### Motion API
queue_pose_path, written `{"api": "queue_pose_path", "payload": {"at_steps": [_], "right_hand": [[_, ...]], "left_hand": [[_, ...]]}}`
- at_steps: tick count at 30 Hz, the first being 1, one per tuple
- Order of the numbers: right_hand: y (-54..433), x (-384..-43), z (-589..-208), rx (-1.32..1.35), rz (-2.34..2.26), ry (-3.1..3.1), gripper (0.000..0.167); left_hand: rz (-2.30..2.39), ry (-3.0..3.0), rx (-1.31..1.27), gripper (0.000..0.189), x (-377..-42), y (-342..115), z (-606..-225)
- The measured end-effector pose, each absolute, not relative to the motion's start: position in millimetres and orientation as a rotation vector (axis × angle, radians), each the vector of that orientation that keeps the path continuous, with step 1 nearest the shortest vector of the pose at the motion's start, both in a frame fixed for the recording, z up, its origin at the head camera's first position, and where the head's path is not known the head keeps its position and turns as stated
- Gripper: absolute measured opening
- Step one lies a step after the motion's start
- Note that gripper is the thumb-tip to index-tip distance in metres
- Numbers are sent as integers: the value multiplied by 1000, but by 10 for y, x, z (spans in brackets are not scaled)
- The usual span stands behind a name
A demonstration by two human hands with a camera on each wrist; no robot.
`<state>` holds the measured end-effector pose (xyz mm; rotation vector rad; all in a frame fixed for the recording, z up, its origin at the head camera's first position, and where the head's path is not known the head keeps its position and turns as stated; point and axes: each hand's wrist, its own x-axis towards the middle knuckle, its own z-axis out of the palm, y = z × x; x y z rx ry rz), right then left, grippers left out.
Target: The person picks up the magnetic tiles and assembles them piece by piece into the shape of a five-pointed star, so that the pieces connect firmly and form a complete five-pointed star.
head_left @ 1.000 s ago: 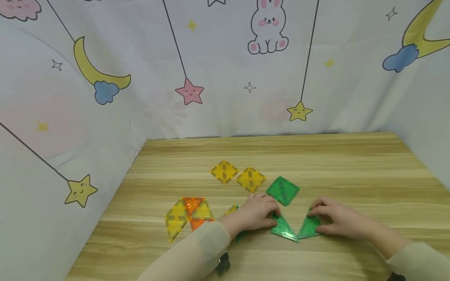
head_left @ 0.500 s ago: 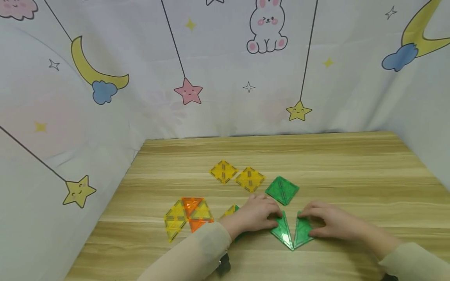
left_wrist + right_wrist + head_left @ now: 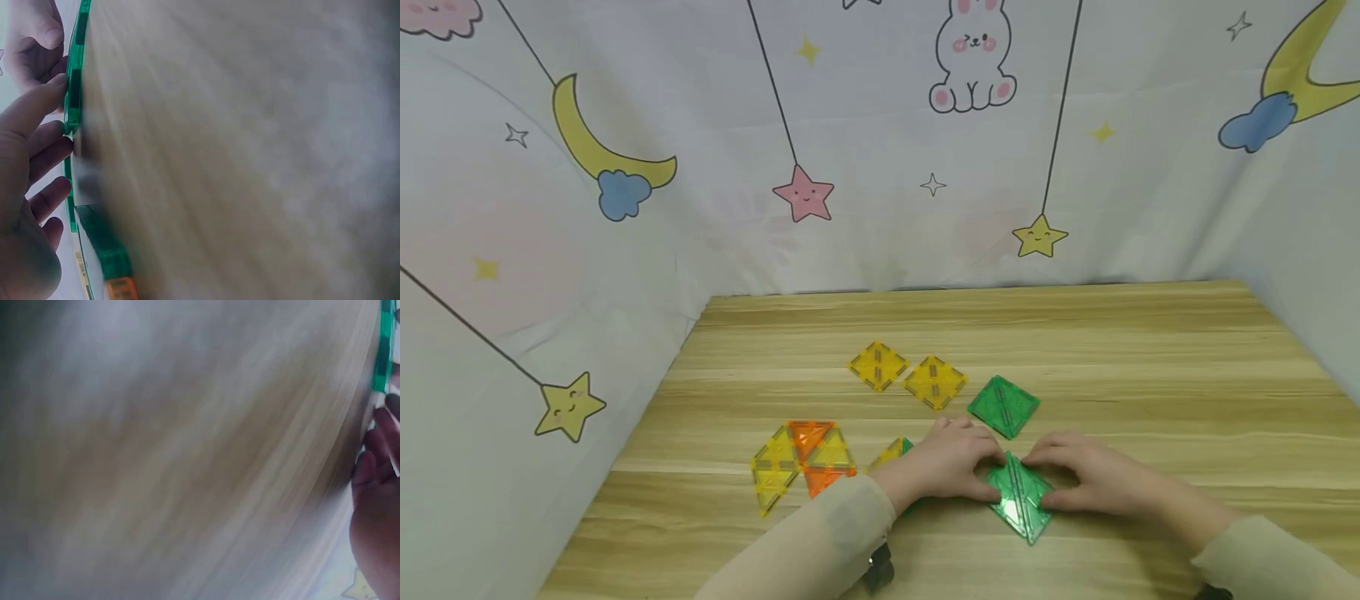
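Note:
Two green translucent triangle magnetic tiles, a left tile (image 3: 1008, 497) and a right tile (image 3: 1036, 493), lie side by side on the table, long edges together as a diamond. My left hand (image 3: 951, 460) holds the left tile between thumb and fingers at its outer side. From the other side my right hand (image 3: 1093, 473) grips the right tile the same way. In the left wrist view, a green tile edge (image 3: 75, 87) shows by my left thumb. The right wrist view has a green tile edge (image 3: 383, 353) beyond my right fingers.
Behind the hands lie a green diamond (image 3: 1003, 407) and two yellow diamonds (image 3: 877, 367). Left of them is a yellow and orange tile cluster (image 3: 808, 446). A yellow and green piece (image 3: 891, 452) is partly hidden by my left forearm. A patterned curtain (image 3: 880, 233) hangs behind the table.
My right hand has moved left with its green tile, turning it. The V-shaped gap between the two green triangles has closed, and their long edges now lie together.

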<state>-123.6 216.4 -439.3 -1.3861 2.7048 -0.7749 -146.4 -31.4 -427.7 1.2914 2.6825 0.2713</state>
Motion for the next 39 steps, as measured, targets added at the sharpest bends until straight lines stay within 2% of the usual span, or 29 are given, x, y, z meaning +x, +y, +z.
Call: {"api": "queue_pose_path", "payload": {"at_steps": [8, 14, 23, 31, 39], "right_hand": [[2088, -1213, -4394, -1357, -785, 2711, 52], [2085, -1234, -4389, -1287, -797, 2693, 52], [2067, -1226, -4403, -1349, -801, 2740, 48], [2011, -1192, -4429, -1482, -764, 2773, 42], [2099, -1172, -4431, -1405, -749, 2779, 39]], "left_hand": [[274, 2680, 1305, 43, -1462, -323, -4288], [288, 2659, 1304, 43, -1462, -326, -4277], [291, 2663, 1310, 44, -1462, -349, -4280], [392, 2675, 1255, 45, -1465, -582, -4271], [526, 2691, 1105, 34, -1494, -974, -4196]]}}
